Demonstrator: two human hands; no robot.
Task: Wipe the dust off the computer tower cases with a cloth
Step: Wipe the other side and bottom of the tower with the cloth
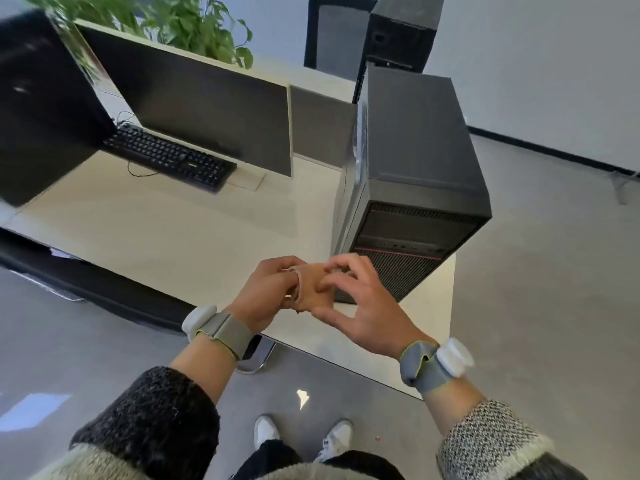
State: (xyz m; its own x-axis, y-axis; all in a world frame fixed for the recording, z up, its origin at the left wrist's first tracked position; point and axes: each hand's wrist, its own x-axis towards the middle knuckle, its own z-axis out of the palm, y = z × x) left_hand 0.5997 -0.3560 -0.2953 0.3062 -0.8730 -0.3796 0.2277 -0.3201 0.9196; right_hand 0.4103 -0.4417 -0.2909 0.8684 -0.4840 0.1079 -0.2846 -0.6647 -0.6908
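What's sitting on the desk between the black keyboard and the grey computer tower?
In the head view, the dark flat monitor on its pale stand base sits between them; the rest is bare beige desktop.

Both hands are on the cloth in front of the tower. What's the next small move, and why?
Probably carry the cloth onto the top of the near tower: the left hand and right hand pinch it above the desk, apparently touching no case.

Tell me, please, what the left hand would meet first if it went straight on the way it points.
Probably the nearer computer tower, near its front corner; the left hand, holding the cloth, aims there, though depth is unclear.
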